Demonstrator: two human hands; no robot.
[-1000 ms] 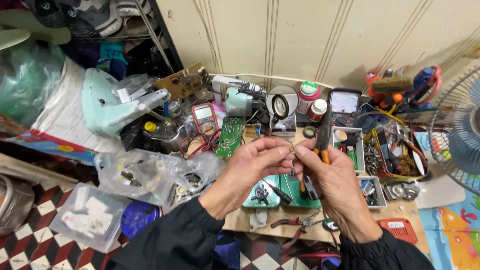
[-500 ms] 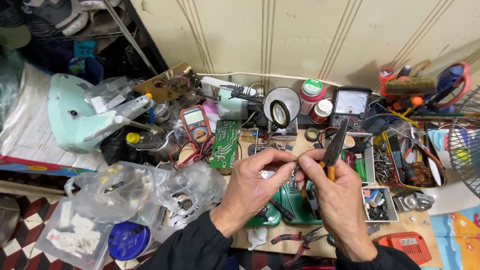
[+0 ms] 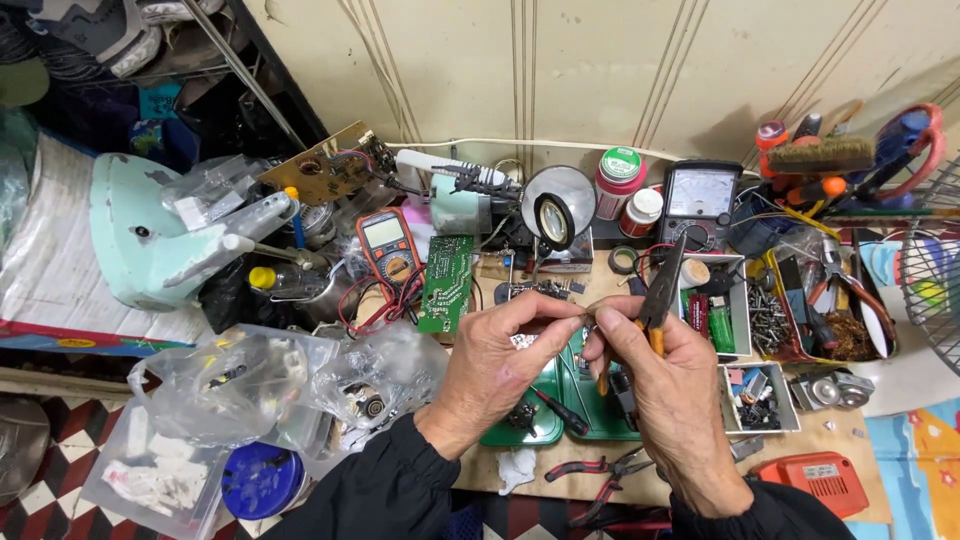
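Above a cluttered surface (image 3: 560, 480), the left hand (image 3: 500, 365) pinches a tiny, likely light and fragile part (image 3: 583, 313), best held by its edges, while the right hand (image 3: 668, 385) stays closed around needle-nose pliers (image 3: 662, 292).

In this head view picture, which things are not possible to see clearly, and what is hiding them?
- Small part pinched between the left hand and right hand: too small, covered by fingertips.
- Pliers: handles hidden inside the right hand; only the dark jaws show.
- Green tray: mostly covered by both hands.
- Clear plastic bags: contents blurred by crumpled film.
- Fan: cut off by the right edge.
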